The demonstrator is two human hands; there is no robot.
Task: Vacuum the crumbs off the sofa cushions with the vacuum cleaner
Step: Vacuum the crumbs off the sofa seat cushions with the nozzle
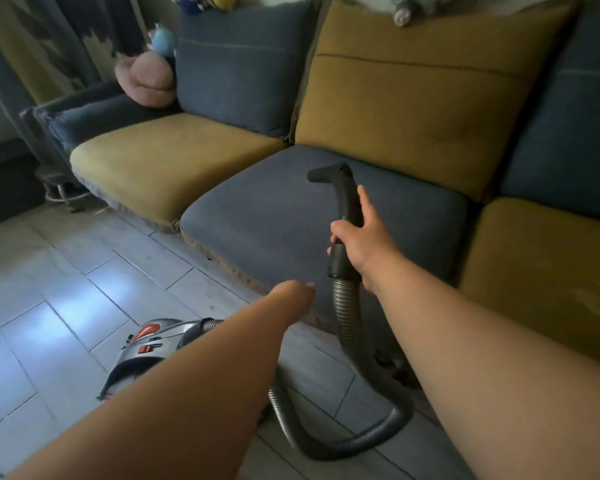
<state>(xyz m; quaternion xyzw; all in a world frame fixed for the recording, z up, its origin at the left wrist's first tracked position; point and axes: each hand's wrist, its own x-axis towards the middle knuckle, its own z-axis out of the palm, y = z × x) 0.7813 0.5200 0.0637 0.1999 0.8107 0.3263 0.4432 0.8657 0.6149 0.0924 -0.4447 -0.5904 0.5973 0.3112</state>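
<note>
Two bare forearms, long and smooth, wider toward the lower edge, bare left hand (293, 289), small and a little blurred, bare right hand (364, 237), rounded knuckles, short fingers (340, 232), uncovered wrists

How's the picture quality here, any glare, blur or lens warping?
Head view: dim indoor light; bluish-white glare on the pale tiled floor; the left hand is blurred; the wide lens bows the blue-and-mustard fabric sofa; the right hand gripping the black curved vacuum handle looks sharper.
</note>
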